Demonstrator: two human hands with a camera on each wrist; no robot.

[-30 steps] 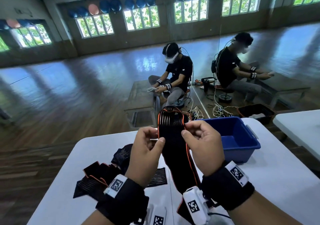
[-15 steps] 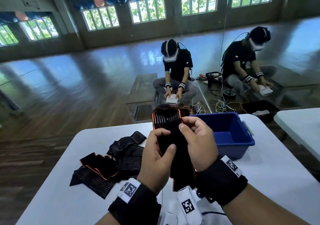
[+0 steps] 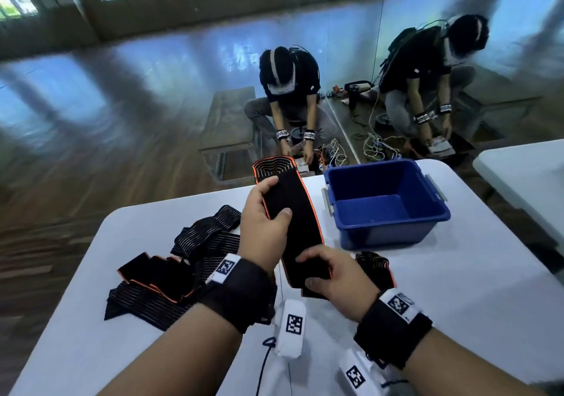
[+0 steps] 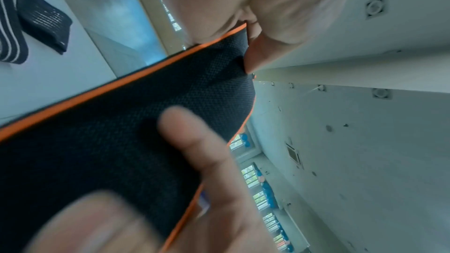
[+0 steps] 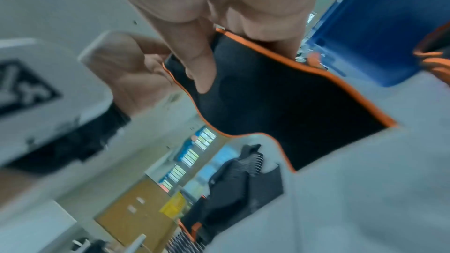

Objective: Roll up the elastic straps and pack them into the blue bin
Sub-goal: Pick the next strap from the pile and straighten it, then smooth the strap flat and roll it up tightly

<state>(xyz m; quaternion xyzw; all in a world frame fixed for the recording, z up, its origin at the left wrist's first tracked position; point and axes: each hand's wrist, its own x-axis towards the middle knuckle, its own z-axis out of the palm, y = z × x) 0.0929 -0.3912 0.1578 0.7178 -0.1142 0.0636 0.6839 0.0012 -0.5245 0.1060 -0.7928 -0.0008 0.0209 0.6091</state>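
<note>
While stretched between them, strap pinched by left hand and right hand.

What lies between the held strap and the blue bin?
Bare white table only: the head view shows a narrow gap between the orange-edged strap and blue bin.

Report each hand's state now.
Left hand: grips the black elastic strap with orange edging near its far end.
Right hand: pinches the same strap's near end.

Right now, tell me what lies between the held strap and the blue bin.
Nothing visible does. The strap, gripped by the left hand and right hand, is beside the blue bin, whose top is open.
</note>
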